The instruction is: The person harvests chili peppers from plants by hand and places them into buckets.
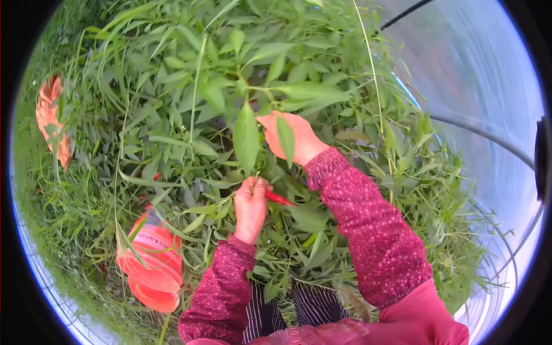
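My left hand is closed around the stem end of a red chili pepper, whose tip points right. Above and to the right, my right hand reaches in among the leaves of a green pepper plant. A leaf hangs in front of that hand, and its fingertips are hidden by foliage, so what they hold, if anything, does not show.
Red-orange containers or bags sit in the greenery at the lower left. An orange crumpled bag lies at the far left. Clear plastic sheeting with dark curved pipes rises along the right side. Tall grass surrounds the plants.
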Demonstrator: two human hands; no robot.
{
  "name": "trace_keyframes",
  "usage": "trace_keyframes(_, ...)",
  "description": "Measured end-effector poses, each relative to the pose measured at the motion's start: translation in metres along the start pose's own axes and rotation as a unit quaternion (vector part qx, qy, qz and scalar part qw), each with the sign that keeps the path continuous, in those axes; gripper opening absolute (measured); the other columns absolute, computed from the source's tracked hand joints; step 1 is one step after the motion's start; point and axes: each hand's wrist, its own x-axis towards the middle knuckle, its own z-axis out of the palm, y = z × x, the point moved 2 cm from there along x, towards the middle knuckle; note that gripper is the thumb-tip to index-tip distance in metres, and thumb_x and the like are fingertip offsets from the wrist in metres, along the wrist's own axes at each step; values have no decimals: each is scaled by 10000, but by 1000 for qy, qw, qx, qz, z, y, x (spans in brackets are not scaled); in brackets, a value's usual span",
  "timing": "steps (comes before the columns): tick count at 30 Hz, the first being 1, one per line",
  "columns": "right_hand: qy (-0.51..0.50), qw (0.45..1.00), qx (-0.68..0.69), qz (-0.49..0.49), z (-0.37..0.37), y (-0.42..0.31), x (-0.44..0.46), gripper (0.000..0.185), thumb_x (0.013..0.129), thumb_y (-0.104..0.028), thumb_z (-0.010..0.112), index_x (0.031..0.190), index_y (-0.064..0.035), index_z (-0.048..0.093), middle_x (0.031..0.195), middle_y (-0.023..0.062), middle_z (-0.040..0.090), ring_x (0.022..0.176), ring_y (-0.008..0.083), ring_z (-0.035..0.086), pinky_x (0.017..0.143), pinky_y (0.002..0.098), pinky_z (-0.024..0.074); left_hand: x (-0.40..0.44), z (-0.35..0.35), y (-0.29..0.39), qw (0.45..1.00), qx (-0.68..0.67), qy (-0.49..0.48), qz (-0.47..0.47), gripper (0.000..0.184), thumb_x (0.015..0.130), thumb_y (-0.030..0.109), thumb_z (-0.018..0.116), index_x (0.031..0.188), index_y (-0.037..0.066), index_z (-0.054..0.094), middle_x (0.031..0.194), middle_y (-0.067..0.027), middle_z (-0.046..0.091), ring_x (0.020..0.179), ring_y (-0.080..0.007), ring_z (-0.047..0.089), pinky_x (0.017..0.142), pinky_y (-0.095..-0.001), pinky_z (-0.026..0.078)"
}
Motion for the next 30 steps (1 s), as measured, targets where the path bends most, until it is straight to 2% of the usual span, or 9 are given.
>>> trace_keyframes(1,-12,1000,0,-5,11,-2,3,239,781,-108,538,993,-85,646,858,165,638,836,341,627,725,420,506,1,1,-10,998,-4,15,55,130,952,157,512,879,67,573,743,-18,633,454,-30,405,397,-181,320)
trace_keyframes(2,-129,991,-35,16,24,-3,6,262,798,-142,543,1041,-125,639,903,162,630,873,326,624,738,418,503,-1,0,-11,1000,-1,8,21,121,942,122,511,895,30,574,777,-20,618,720,-95,548,677,-260,456)
trace_keyframes(6,-294,940,-171,-23,52,-1,-6,321,847,-219,531,1160,-224,600,1015,144,585,951,297,604,762,421,494,-11,1,-7,987,86,-69,117,133,949,139,516,895,44,591,770,17,615,618,-35,471,553,-196,389)
trace_keyframes(11,-278,942,-173,-78,25,20,-26,340,807,-120,511,1128,-190,599,1045,117,556,913,291,600,760,400,503,-4,-46,51,975,-201,-91,16,195,957,225,508,839,84,573,750,-12,631,459,-47,413,430,-195,339)
trace_keyframes(14,-298,927,-210,-87,2,26,-28,547,740,33,514,1234,-198,563,1096,104,624,988,296,617,835,368,510,43,-93,50,987,-132,-42,77,178,960,212,473,876,76,551,788,-31,637,549,-62,489,496,-196,377)
trace_keyframes(18,-292,938,-183,-45,3,56,-38,632,710,78,497,1256,-236,540,1166,114,571,961,314,612,793,360,519,95,-95,2,994,-46,-99,-24,174,952,201,461,889,62,545,802,-42,628,658,-128,583,573,-268,463)
trace_keyframes(24,-296,943,-153,-26,-1,54,-44,721,654,144,443,1269,-222,527,1202,119,549,958,304,616,793,340,512,157,-51,-38,989,-129,-42,-54,101,916,152,507,952,65,543,715,-17,576,626,-115,557,528,-253,443)
trace_keyframes(28,-245,964,70,76,1,76,-58,646,685,111,451,1275,-143,525,1202,122,539,971,242,581,829,304,480,174,-15,-42,993,27,-83,76,153,827,165,619,928,52,640,732,-17,608,667,-136,571,629,-270,467)
trace_keyframes(30,-178,899,308,255,7,89,-66,361,887,23,486,1224,-69,578,1246,22,510,609,29,429,557,178,375,174,4,-51,983,36,-106,143,217,788,170,634,994,110,663,829,-89,663,725,-213,617,694,-327,485)
